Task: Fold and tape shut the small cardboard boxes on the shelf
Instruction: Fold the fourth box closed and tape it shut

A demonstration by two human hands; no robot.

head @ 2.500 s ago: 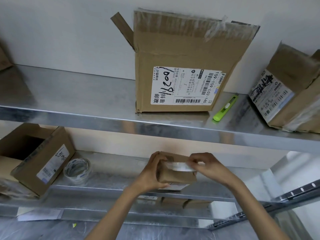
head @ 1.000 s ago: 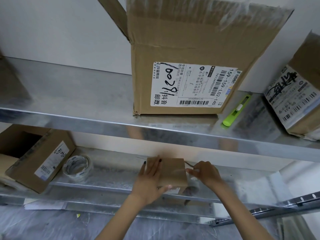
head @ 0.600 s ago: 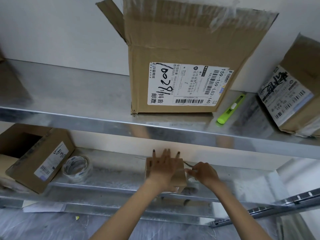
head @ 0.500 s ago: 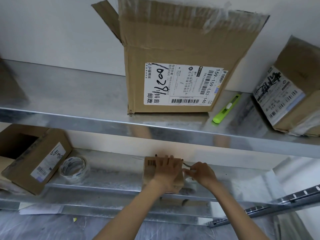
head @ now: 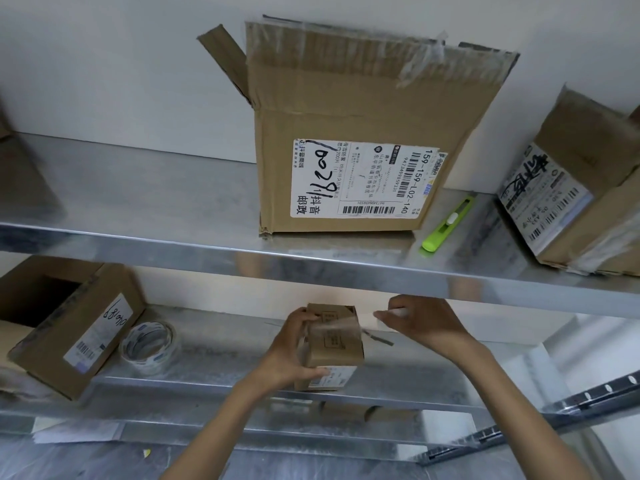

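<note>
Setting: white wall, with two steel shelves in front of it.

Upper shelf (head: 138,202):
- large open box (head: 346,109), mid-length, flaps up, shipping label facing the front edge.
- green utility knife (head: 446,225), just beside that box on its right, near the front edge.
- labelled box (head: 581,199), at the right end, tilted.

Lower shelf (head: 433,375):
- open box (head: 69,323), on its side at the left end, with its mouth dark.
- tape roll (head: 149,344), just beside it, lying flat.
- small box (head: 332,344), at the front edge about mid-length, flaps folded down. Whether it rests on the shelf or is lifted cannot be told.
- clear tape strip (head: 336,327), laid across the top of the small box.

Hands:
- left hand (head: 294,348): grasps the left side of the small box, thumb on the near end of the strip, fingers curled under the front face.
- right hand (head: 422,323): curled, fingertips pinching the strip's free end just off the box's right edge. It also holds something pale that may be a roll, but this cannot be told.

Step in hand, as judged: taping the folded top shut, with the strip stretched and not yet pressed down the right side.

Next move calls for: keeping the strip taut, wrapping it down over the right edge, rubbing it flat and cutting it off. The other boxes are still open.
</note>
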